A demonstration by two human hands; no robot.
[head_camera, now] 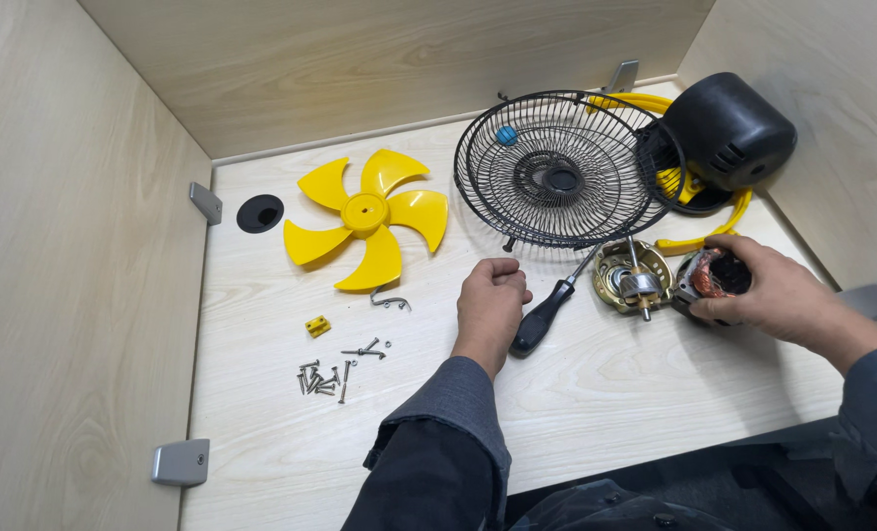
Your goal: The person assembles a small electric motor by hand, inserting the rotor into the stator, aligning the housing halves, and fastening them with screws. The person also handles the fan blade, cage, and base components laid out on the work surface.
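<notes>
My left hand [490,303] rests on the wooden desk [605,393] as a closed fist with nothing in it, just left of a black-handled screwdriver [546,315]. My right hand [775,291] grips a motor stator with copper windings [711,275] at the right. Between the hands lies a brass-coloured motor housing with a rotor and shaft [635,280]. A black wire fan grille [559,169] stands behind them, and a yellow fan blade [367,216] lies flat further left.
A black motor cover [728,128] and yellow fan frame [694,187] sit at the back right. Several loose screws [325,379], a small yellow clip [317,325] and a bent wire clip [389,300] lie at front left. Wooden walls enclose the desk; a cable hole [260,212] is at back left.
</notes>
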